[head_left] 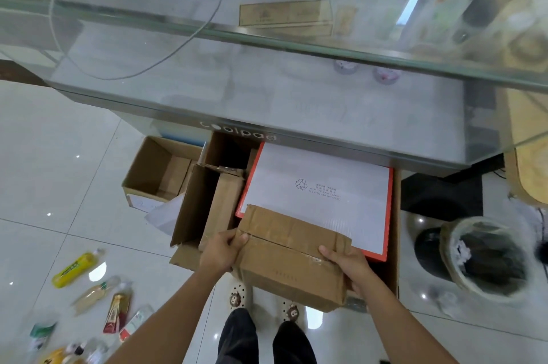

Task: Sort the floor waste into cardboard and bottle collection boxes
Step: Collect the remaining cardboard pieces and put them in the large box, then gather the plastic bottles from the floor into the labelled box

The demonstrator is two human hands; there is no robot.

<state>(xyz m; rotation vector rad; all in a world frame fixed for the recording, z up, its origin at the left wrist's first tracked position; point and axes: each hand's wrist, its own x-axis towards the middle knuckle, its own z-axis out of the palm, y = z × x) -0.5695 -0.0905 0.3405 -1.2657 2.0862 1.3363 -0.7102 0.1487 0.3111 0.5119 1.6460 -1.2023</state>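
I hold a brown cardboard box [287, 257] with taped flaps in both hands, above the near edge of a large open collection box [394, 233]. My left hand [221, 251] grips its left end. My right hand [348, 264] grips its right end. Inside the large box lie a white board with a red border [320, 191] and an opened brown carton [204, 203]. A smaller open box [154, 170] stands to the left. Several plastic bottles lie on the floor at the lower left, among them a yellow bottle [75, 268].
A glass display counter [267, 90] overhangs the boxes at the back. A round waste bin [486, 257] with a bag liner stands on the right. The floor is glossy white tile [59, 170]. My feet are just below the held box.
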